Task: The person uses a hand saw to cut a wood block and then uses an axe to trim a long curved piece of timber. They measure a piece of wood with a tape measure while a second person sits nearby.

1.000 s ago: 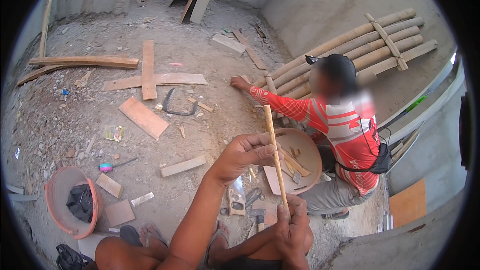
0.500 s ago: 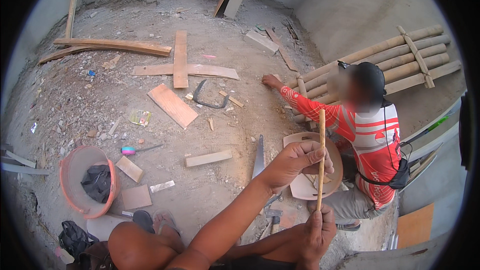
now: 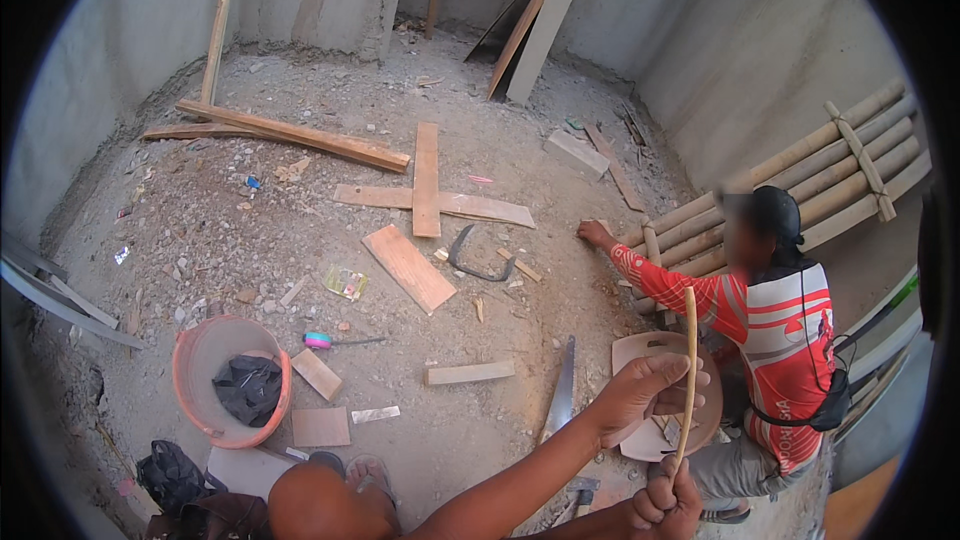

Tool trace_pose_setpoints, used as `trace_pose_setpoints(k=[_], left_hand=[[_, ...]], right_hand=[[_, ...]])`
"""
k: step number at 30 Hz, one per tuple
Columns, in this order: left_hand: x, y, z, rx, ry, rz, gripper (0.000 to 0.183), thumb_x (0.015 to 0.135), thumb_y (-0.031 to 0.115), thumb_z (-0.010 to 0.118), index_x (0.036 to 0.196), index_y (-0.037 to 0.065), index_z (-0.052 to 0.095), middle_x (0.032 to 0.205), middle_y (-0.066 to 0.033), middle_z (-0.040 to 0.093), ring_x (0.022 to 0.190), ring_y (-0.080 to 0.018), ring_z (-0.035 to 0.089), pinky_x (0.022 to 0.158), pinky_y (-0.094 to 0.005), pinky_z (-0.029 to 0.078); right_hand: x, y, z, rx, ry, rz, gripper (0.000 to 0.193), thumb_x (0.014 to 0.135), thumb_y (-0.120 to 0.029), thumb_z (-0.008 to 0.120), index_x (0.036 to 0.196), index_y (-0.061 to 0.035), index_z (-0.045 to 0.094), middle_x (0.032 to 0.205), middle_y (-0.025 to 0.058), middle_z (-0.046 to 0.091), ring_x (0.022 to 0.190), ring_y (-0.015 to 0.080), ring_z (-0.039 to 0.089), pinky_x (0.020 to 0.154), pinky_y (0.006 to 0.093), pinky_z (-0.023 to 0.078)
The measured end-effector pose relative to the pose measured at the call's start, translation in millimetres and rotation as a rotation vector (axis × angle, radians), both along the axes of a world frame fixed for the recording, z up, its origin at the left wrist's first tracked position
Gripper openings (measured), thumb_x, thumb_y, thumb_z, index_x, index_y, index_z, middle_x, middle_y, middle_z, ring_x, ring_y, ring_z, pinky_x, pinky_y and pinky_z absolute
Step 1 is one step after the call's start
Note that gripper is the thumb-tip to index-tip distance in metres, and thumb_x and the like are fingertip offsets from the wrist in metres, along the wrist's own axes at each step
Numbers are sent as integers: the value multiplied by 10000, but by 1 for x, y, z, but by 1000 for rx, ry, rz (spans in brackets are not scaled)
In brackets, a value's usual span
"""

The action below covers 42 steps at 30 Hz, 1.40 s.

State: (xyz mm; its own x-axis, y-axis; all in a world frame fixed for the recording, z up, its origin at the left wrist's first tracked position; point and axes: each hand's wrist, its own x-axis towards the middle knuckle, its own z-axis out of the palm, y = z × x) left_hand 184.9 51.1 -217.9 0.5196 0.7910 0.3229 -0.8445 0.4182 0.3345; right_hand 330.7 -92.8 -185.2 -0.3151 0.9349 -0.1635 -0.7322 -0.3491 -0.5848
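Observation:
Upright before me stands a thin wooden stick [image 3: 691, 340], slightly bowed. My left hand [image 3: 650, 395] reaches across from the left, thumb and fingers closed around its middle. Below, my right hand [image 3: 668, 502] grips the stick's lower end in bent fingers. Behind the stick, partly covered by my left hand, sits a shallow pale pinkish basin [image 3: 640, 350] with scraps in it. A handsaw [image 3: 562, 390] lies left of the basin, its handle end hidden by my forearm. The head of a hammer [image 3: 582, 485] shows under my arm.
A co-worker in a red and white shirt [image 3: 790, 340] crouches at right beside a bamboo rack [image 3: 820, 180], one arm stretched toward it. Crossed boards [image 3: 426, 180], a bow-shaped tool [image 3: 465, 258], wood offcuts [image 3: 470, 373] and an orange-rimmed bucket [image 3: 185, 380] stand or lie on the gravelly ground.
My view has swung up and left, so the scene sits lower and further right. The stick looks more bowed, and both hands keep hold of it. The co-worker's arm remains outstretched.

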Motion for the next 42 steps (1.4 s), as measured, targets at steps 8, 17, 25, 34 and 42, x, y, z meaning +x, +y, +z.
trace_pose_setpoints(k=[8, 17, 25, 34, 42], left_hand=[[25, -10, -26, -123, 91, 49, 336, 1031, 283, 620, 1199, -2, 680, 1135, -128, 734, 1013, -231, 717, 959, -398, 561], [10, -12, -30, 66, 222, 259, 330, 1020, 293, 635, 1169, 8, 710, 1073, -124, 753, 962, -221, 734, 909, -381, 578], [-12, -24, 28, 166, 277, 302, 283, 1045, 180, 617, 1199, -42, 703, 1089, -145, 749, 990, -180, 720, 907, -313, 587], [-9, -33, 34, 124, 394, 510, 229, 983, 118, 696, 1122, -63, 706, 986, -152, 758, 876, -185, 742, 848, -322, 605], [-14, -33, 34, 136, 328, 490, 169, 913, 36, 760, 1043, -50, 694, 972, -140, 752, 867, -174, 732, 840, -308, 598]], right_hand=[[18, -10, -26, -96, -17, 17, 308, 1128, -354, 344, 1035, -141, 546, 614, -55, 333, 495, 96, 309, 444, 255, 285], [7, -30, -12, 118, -766, -96, 432, 1096, -429, 402, 790, -164, 552, 650, -10, 448, 533, 141, 403, 519, 310, 358], [-22, -20, 24, 115, -1359, -137, 286, 1083, -350, 463, 1126, -103, 601, 895, 29, 495, 761, 170, 449, 656, 320, 373], [-17, -15, 6, 122, -525, -144, 353, 1140, -310, 352, 1056, -26, 545, 610, -41, 295, 482, 77, 230, 450, 263, 239], [-20, -18, 4, 123, -523, -157, 363, 1140, -319, 352, 1071, -17, 541, 619, -31, 319, 493, 79, 262, 465, 254, 270]])
